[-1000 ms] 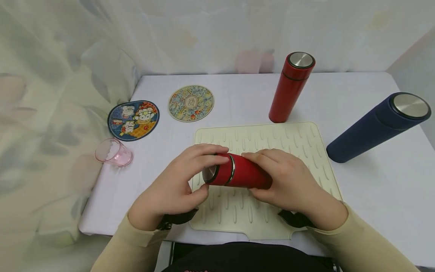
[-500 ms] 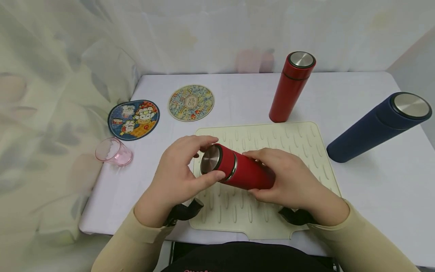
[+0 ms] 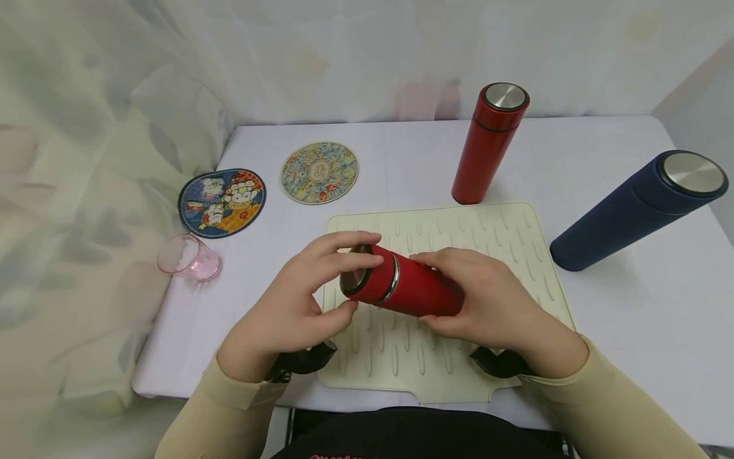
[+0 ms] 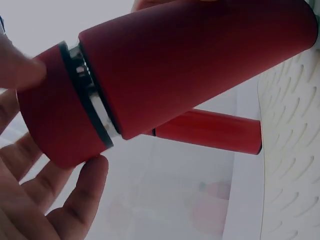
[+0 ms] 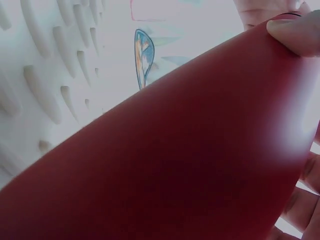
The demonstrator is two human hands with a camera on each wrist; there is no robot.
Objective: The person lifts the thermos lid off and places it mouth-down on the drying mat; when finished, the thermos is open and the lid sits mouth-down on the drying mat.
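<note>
A red bottle (image 3: 421,285) leans toward the left above the cream ribbed mat (image 3: 395,357), its steel-topped lid (image 3: 375,275) raised. My right hand (image 3: 493,296) grips the bottle's body, thumb on the near side and fingers over the far side. Around the lid are the fingers and thumb of my left hand (image 3: 292,299). In the left wrist view, a bright metal ring (image 4: 95,90) shows between the lid (image 4: 60,115) and the body (image 4: 190,60), with fingertips against the lid. The right wrist view is mostly filled by the bottle's body (image 5: 175,140).
Behind the mat stands a second red bottle (image 3: 487,150), and a dark blue bottle (image 3: 625,213) stands to the right. At the left are a round patterned coaster (image 3: 338,172), a blue-and-orange coaster (image 3: 201,191) and a pink glass (image 3: 203,264) at the table's left edge.
My left hand turned over the lid, its thumb rising onto it and then dropping back below. The held bottle has tilted, its lid end a little higher. My right hand has barely moved.
</note>
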